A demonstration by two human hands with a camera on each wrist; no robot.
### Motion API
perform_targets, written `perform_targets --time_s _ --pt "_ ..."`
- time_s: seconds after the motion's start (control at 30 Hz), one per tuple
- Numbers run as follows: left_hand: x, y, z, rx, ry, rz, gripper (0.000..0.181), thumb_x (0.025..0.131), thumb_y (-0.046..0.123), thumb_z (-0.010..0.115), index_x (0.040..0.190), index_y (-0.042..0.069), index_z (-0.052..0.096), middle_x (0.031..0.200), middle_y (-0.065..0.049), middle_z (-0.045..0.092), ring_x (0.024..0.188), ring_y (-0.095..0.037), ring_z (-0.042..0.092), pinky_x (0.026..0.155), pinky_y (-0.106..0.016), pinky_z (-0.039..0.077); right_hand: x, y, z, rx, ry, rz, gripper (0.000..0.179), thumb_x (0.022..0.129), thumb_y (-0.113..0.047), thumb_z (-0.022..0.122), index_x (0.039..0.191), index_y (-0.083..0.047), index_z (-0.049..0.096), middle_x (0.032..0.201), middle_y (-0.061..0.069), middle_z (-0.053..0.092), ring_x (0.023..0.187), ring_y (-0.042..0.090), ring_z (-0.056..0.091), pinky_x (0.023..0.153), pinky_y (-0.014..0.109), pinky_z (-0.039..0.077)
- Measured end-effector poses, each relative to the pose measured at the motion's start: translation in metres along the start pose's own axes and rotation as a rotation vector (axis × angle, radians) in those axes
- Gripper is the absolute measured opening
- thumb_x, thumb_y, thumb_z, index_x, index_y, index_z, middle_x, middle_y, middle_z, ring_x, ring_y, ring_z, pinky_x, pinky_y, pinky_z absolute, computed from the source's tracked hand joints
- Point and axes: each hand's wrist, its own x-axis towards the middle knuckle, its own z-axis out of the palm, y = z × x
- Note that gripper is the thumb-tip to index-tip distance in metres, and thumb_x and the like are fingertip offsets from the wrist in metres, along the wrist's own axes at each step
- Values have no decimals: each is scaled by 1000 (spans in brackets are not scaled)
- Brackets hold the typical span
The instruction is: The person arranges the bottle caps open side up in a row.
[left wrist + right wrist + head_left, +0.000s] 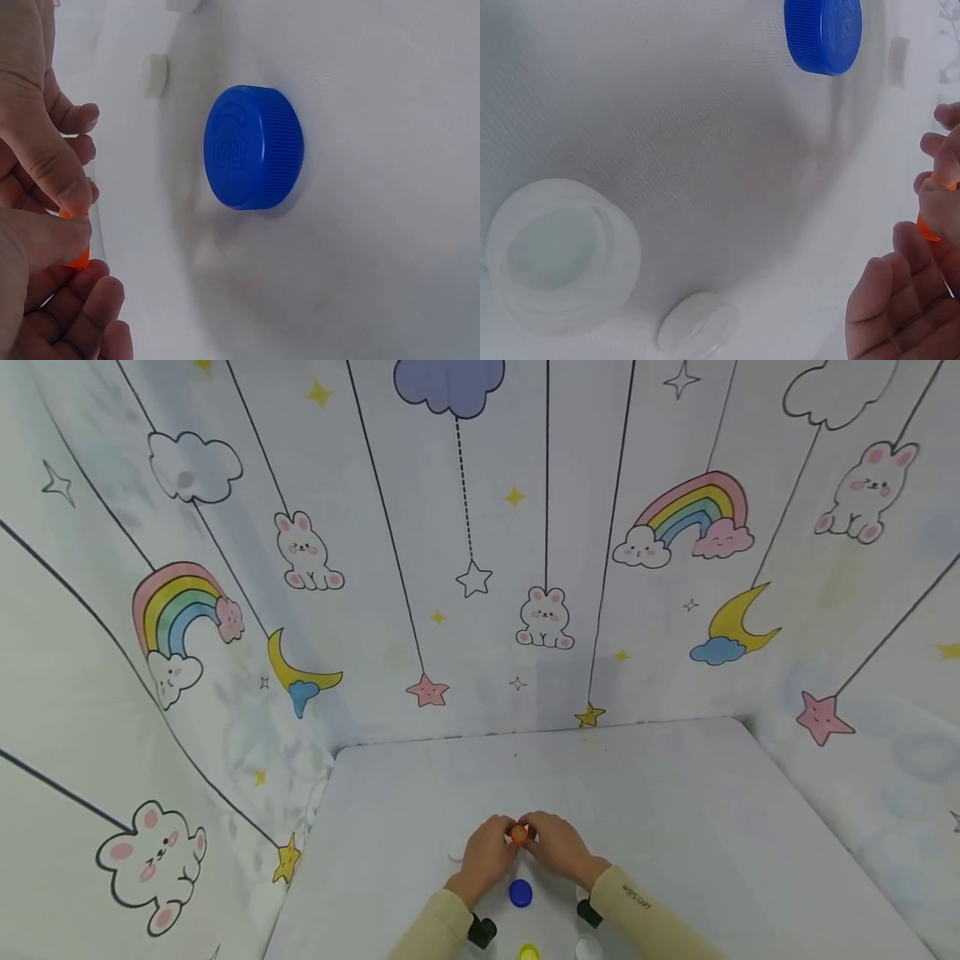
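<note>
Both hands meet over the white table, holding a small orange bottle cap between them. My left hand pinches it from the left side, its thumb covering part of the cap in the left wrist view. From the other side my right hand grips the same orange cap with thumb and fingertips. Much of the cap is hidden by the fingers. Nearest to the hands, on the table, lies a ribbed blue bottle cap, its closed top facing up.
A white cap lies left of the left hand. Under the right forearm are a translucent white cap, hollow side up, and a smaller white cap. A yellow cap shows at the bottom edge. Printed cloth walls border the table.
</note>
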Motion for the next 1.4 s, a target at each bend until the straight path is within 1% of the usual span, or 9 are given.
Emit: perform_targets --time_s 0.2,0.4,0.5,0.73,0.87,0.97,1.1,1.23,1.4 --pt "1 3 -6 -43 41 21 23 79 15 68 101 9 64 85 0 59 71 -7 51 61 -22 44 0 -2 -6 34 22 -1 26 82 -23 67 106 -15 60 89 -9 58 75 7 52 65 26 45" --pt "0 4 -8 -29 23 18 26 78 12 68 104 8 64 84 0 59 68 -6 49 60 -20 43 -2 -1 -3 36 29 5 27 85 -24 64 110 -18 59 103 -7 60 88 10 57 75 30 47" --pt "-1 3 -8 -21 35 24 26 78 11 69 104 8 64 84 0 59 68 -7 50 60 -21 43 -3 -2 -3 59 39 2 28 86 -24 62 113 -18 58 107 -5 60 93 13 58 78 33 48" --pt "2 0 -5 -29 63 5 21 82 18 66 102 11 67 81 3 61 68 -6 52 60 -22 44 -3 -6 -4 71 48 38 29 90 -27 57 117 -17 57 109 -4 60 94 13 58 79 32 48" --pt "3 0 -5 -35 78 3 21 83 20 65 102 10 67 79 4 61 66 -6 51 58 -21 42 -2 -7 -4 62 83 43 27 89 -26 57 115 -17 59 106 -5 61 92 10 58 77 30 49" --pt "4 0 -4 -61 86 -2 20 84 20 65 101 10 68 81 3 63 66 -5 53 58 -21 43 -2 -7 -4 48 109 35 29 87 -25 60 115 -17 59 102 -5 61 84 6 56 70 26 48" --pt "5 -1 -4 -117 77 -40 19 84 20 64 101 11 68 86 2 66 65 -3 52 55 -19 43 -3 -7 -3 22 114 24 38 83 -24 65 120 -17 55 100 -5 60 74 3 50 63 21 45" --pt "4 -1 -4 -183 57 -75 19 87 22 61 100 10 68 80 4 65 58 -2 48 49 -18 39 -4 -5 -2 9 111 9 45 81 -22 68 123 -17 52 101 -5 57 73 2 49 62 20 45" --pt "0 1 -4 -273 -5 -136 22 90 27 55 98 10 67 72 8 60 55 -4 46 47 -20 39 -5 -3 2 6 133 -18 44 79 -21 70 120 -18 53 98 -7 55 75 4 52 64 19 46"
